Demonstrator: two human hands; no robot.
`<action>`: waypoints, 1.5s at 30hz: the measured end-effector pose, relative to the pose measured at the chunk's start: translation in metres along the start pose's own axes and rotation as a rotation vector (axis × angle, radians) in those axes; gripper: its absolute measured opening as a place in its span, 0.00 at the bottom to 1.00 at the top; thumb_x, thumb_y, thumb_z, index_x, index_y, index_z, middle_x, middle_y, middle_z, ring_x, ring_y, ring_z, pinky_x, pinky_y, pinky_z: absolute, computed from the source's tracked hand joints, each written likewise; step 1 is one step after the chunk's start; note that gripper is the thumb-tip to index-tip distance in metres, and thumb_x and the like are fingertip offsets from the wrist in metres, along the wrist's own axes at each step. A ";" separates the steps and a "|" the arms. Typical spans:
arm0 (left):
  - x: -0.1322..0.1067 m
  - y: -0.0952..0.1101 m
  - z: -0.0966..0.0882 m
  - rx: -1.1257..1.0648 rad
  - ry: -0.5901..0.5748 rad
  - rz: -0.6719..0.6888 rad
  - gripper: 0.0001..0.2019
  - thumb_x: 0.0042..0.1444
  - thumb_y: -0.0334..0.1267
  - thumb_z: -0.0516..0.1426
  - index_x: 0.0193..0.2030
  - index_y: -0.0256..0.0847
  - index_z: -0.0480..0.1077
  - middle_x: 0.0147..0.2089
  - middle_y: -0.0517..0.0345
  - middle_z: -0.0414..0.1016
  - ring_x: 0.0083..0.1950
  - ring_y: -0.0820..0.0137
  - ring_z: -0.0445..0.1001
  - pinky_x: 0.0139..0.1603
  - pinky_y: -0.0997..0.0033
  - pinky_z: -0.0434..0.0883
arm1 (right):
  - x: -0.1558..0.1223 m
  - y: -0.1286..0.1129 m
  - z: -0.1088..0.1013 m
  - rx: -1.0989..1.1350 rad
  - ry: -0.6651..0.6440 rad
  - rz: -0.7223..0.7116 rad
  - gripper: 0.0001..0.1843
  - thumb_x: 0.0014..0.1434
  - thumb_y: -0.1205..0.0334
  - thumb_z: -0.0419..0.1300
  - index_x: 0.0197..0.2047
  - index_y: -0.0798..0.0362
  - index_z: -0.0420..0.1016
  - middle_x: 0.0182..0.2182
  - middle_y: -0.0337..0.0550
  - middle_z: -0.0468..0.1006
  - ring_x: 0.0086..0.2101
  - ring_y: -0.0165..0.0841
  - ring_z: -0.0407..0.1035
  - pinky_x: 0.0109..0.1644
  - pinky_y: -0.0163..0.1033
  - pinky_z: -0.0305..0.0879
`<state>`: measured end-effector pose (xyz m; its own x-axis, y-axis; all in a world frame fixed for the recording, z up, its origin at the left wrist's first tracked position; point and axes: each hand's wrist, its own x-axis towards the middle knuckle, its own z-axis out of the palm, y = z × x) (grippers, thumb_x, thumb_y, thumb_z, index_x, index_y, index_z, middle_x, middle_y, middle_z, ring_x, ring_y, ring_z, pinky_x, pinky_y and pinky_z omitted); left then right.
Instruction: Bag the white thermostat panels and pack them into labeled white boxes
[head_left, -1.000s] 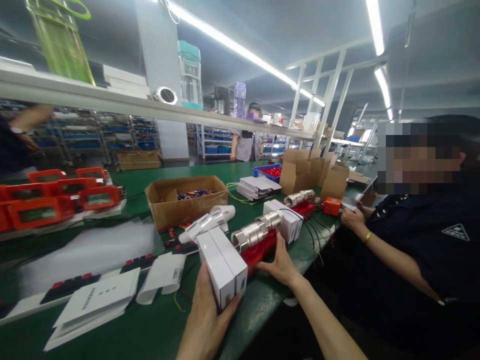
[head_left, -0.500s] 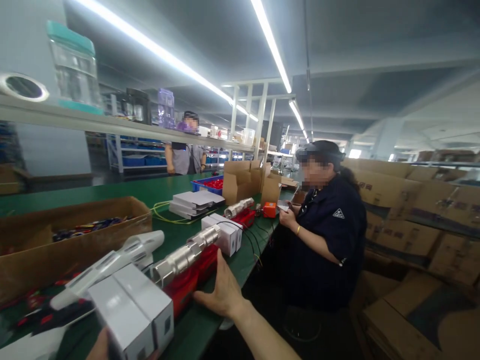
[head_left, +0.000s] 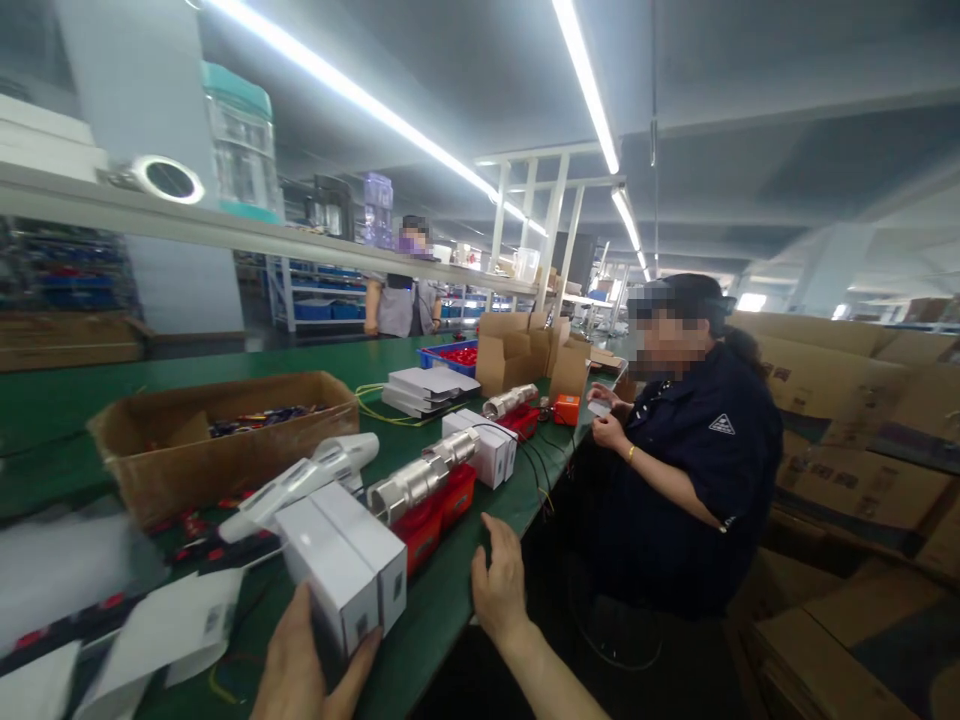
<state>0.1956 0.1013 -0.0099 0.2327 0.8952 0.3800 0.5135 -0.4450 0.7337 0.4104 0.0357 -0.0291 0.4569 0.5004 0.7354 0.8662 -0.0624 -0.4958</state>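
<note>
My left hand [head_left: 311,660] grips the near end of a pair of white cardboard boxes [head_left: 330,560], thumb on the right side and fingers on the left. The boxes stand side by side on the green bench. My right hand [head_left: 501,585] is open above the bench edge, fingers apart, holding nothing. Nearest to it is a red actuator-like unit [head_left: 431,520] with a silver metal valve body [head_left: 420,475] on top, just beyond the boxes. Farther along, a second pair of white boxes [head_left: 480,445] stands before another silver valve body [head_left: 510,400] on a red unit.
A brown carton [head_left: 225,455] with small coloured parts stands on the left, near white label sheets [head_left: 300,490]. A co-worker [head_left: 675,480] sits to the right, handling something small and white. Stacked cartons [head_left: 832,440] line the right. A shelf [head_left: 300,235] runs above the bench.
The view has turned left, so things appear farther right. My right hand has drawn back from beside the red unit. More of my left hand shows at the boxes.
</note>
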 end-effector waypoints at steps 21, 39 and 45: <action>-0.020 0.018 -0.013 -0.071 -0.045 -0.010 0.36 0.56 0.42 0.51 0.68 0.34 0.40 0.69 0.41 0.48 0.69 0.58 0.51 0.68 0.54 0.53 | -0.028 0.029 0.006 0.090 0.006 -0.177 0.20 0.65 0.64 0.43 0.52 0.60 0.70 0.51 0.57 0.73 0.54 0.46 0.63 0.59 0.63 0.55; -0.024 0.024 -0.017 -0.151 -0.069 -0.060 0.39 0.53 0.38 0.53 0.69 0.34 0.40 0.71 0.43 0.45 0.71 0.59 0.48 0.70 0.57 0.49 | -0.029 0.038 0.011 0.045 0.030 -0.248 0.22 0.67 0.57 0.41 0.51 0.59 0.70 0.49 0.57 0.74 0.51 0.46 0.66 0.57 0.60 0.58; -0.028 0.031 -0.021 -0.169 -0.060 -0.061 0.41 0.50 0.35 0.54 0.69 0.30 0.41 0.71 0.40 0.45 0.71 0.57 0.46 0.70 0.57 0.48 | -0.027 0.067 0.012 -0.011 0.049 -0.366 0.23 0.65 0.55 0.41 0.49 0.58 0.71 0.46 0.58 0.76 0.46 0.49 0.71 0.50 0.59 0.65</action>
<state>0.1872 0.0620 0.0138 0.2569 0.9183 0.3011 0.3831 -0.3828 0.8407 0.4534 0.0287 -0.0871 0.1251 0.4493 0.8846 0.9762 0.1035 -0.1907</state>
